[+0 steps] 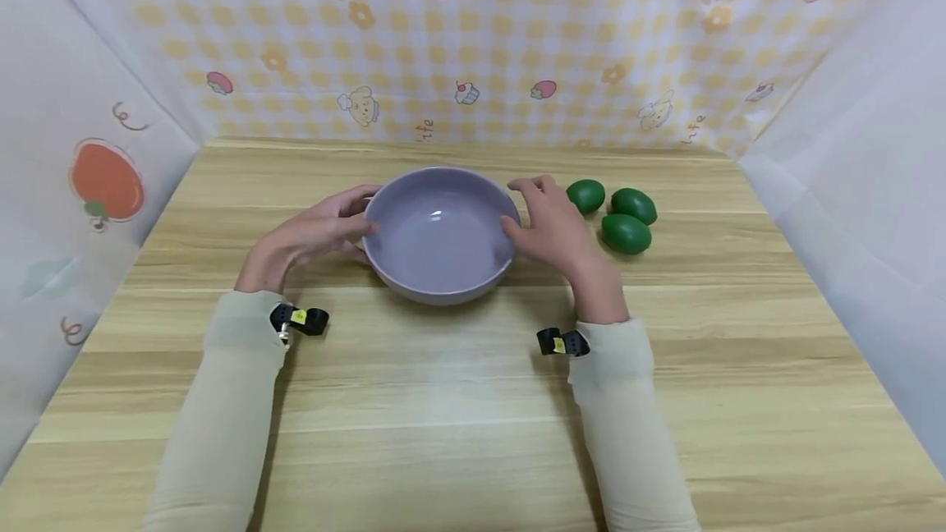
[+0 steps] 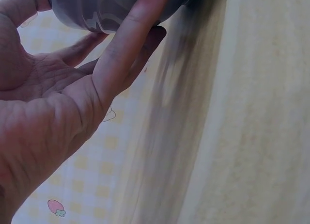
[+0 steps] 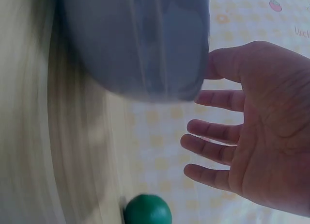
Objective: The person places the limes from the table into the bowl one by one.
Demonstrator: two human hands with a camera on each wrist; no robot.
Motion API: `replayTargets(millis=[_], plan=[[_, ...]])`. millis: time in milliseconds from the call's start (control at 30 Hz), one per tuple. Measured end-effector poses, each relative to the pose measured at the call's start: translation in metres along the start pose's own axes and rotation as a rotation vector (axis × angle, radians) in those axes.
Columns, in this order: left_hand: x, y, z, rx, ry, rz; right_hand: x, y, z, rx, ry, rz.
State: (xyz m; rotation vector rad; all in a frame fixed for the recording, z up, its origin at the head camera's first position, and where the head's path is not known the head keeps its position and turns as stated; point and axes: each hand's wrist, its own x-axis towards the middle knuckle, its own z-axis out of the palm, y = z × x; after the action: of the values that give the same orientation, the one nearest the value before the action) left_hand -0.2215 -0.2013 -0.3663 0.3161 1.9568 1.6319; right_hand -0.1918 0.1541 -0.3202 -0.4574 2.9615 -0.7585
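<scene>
A round grey-purple bowl point(image 1: 442, 232) with a glossy inside stands at the middle of the wooden table, its open side up. The left hand point(image 1: 318, 227) grips its left side, thumb over the rim and fingers below along the outer wall. Seen from the left wrist, those fingers point(image 2: 127, 47) lie against the bowl's underside point(image 2: 92, 10). At the opposite side is the right hand point(image 1: 550, 224), its thumb at the rim. The right wrist view shows its fingers point(image 3: 213, 132) spread and fairly straight beside the bowl wall point(image 3: 140, 49).
Several green egg-shaped fruits, one in front point(image 1: 626, 234), lie together just right of the right hand. Behind the wooden table point(image 1: 443, 401) hangs a yellow checked cloth point(image 1: 473, 48) with cartoon prints. White sheets stand along both sides. Each sleeve carries a small black camera.
</scene>
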Motion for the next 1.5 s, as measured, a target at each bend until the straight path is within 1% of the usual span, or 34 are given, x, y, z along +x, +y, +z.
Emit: replayTargets(millis=[67,233,467,633,800,967,1333,1500], plan=[[-0.001,0.0,-0.001,-0.001,0.002,0.0,-0.004,0.004,-0.004,0.002,-0.018,0.016],[-0.001,-0.001,0.002,-0.013,-0.024,-0.001,-0.014,0.012,-0.013,-0.001,-0.048,0.057],[-0.001,-0.001,0.0,-0.024,-0.02,-0.004,-0.028,0.017,-0.021,-0.038,-0.027,0.044],[-0.002,0.003,-0.002,-0.029,-0.029,-0.007,-0.045,0.025,-0.023,-0.07,-0.028,0.042],[-0.001,0.003,-0.003,-0.034,-0.033,-0.011,-0.066,0.039,-0.019,-0.084,-0.029,0.025],[-0.001,0.002,-0.001,-0.054,-0.044,-0.019,-0.085,0.05,-0.012,-0.109,-0.052,0.016],[-0.004,0.0,-0.003,-0.068,-0.029,-0.015,-0.108,0.062,-0.01,-0.088,-0.027,0.002],[-0.002,-0.001,-0.003,-0.072,-0.042,-0.01,-0.119,0.069,-0.01,-0.092,-0.018,0.006]])
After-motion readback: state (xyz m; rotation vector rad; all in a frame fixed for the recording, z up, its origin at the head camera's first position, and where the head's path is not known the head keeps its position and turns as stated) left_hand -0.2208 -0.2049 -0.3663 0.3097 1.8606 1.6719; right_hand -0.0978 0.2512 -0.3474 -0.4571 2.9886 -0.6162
